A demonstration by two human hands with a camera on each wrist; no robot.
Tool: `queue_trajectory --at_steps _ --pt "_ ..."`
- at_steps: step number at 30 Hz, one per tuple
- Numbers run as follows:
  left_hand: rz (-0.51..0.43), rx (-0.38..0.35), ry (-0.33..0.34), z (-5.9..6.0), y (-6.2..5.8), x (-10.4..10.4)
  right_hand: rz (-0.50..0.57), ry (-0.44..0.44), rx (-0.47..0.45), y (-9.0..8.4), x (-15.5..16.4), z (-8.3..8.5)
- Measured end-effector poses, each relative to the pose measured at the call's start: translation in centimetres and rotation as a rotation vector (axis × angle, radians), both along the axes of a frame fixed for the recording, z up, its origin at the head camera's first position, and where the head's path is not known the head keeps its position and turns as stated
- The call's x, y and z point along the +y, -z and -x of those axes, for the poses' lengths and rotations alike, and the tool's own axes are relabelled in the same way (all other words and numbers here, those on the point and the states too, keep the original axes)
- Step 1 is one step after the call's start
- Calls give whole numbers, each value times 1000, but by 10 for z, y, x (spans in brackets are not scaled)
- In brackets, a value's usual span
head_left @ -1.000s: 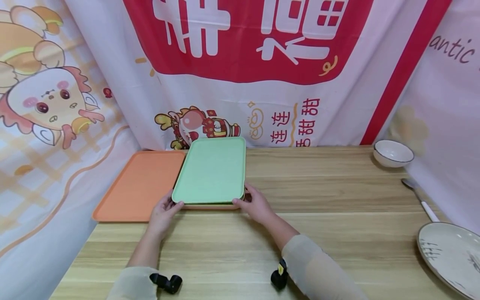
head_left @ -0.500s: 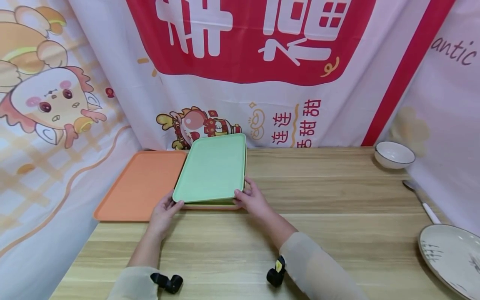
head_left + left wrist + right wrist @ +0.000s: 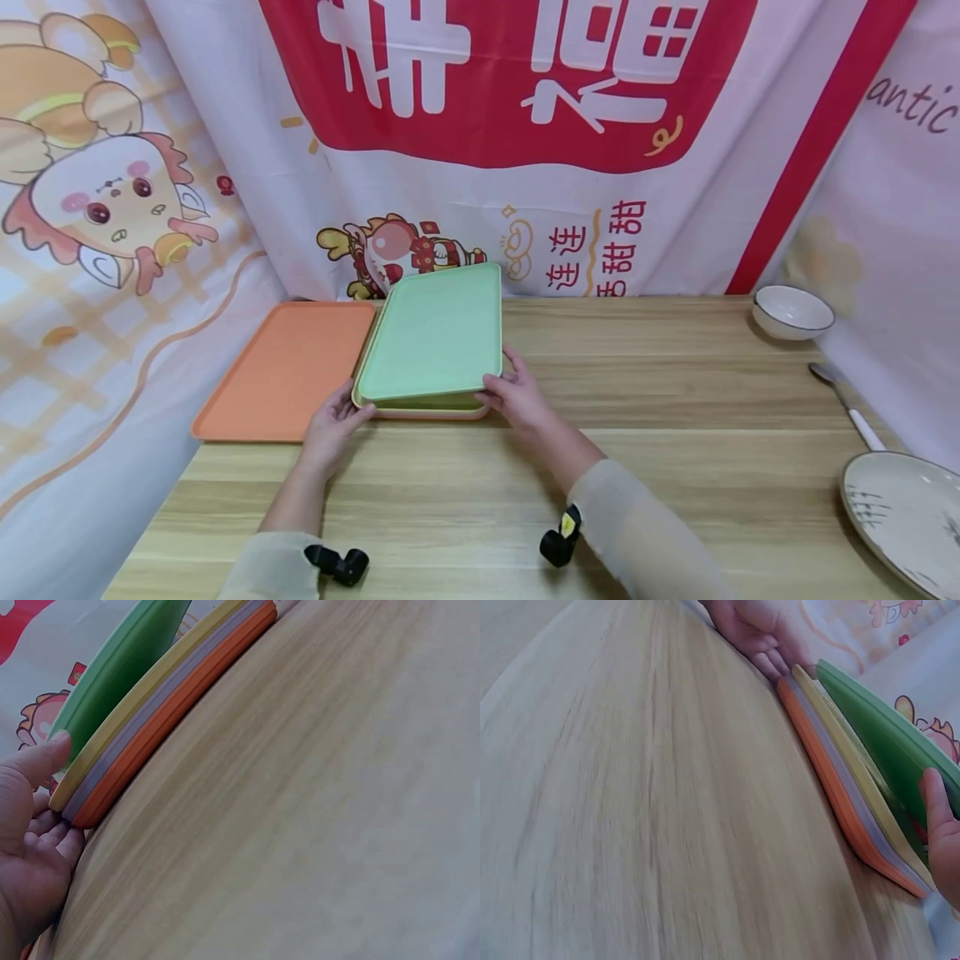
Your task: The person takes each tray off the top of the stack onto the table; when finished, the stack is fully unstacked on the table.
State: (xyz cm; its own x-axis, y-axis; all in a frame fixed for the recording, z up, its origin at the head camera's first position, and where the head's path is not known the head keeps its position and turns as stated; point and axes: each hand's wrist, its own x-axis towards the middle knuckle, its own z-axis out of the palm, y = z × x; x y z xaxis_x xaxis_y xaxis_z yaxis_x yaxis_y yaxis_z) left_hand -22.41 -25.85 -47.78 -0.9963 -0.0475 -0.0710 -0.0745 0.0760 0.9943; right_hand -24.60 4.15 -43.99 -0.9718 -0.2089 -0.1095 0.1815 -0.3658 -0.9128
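A green tray (image 3: 435,329) sits tilted on top of a stack of trays (image 3: 420,410), its near edge raised off them. In the wrist views the stack (image 3: 150,727) shows yellow, grey and orange layers under the green tray (image 3: 124,664). My left hand (image 3: 333,425) is at the near left corner, its thumb on the green rim and its fingers curled beside the stack's bottom edge (image 3: 30,840). My right hand (image 3: 517,396) pinches the green tray's near right corner, with the thumb (image 3: 939,817) on top of the green tray (image 3: 889,735).
A single orange tray (image 3: 288,367) lies flat to the left of the stack. At the far right are a white bowl (image 3: 792,312), a spoon (image 3: 847,404) and a patterned plate (image 3: 903,512). Printed cloth closes off the back and both sides of the wooden table (image 3: 675,400).
The green tray's near edge has come up off the stack and the tray has shifted slightly right. Both hands stayed at its near corners.
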Motion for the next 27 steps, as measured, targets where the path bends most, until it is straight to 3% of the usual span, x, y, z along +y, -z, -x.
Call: queue_trajectory --at_steps 15,27 --pt "92 -7 -4 -4 -5 3 41 19 111 -30 75 -7" --pt "76 -8 -4 -5 -5 4 96 41 161 -32 153 -25"
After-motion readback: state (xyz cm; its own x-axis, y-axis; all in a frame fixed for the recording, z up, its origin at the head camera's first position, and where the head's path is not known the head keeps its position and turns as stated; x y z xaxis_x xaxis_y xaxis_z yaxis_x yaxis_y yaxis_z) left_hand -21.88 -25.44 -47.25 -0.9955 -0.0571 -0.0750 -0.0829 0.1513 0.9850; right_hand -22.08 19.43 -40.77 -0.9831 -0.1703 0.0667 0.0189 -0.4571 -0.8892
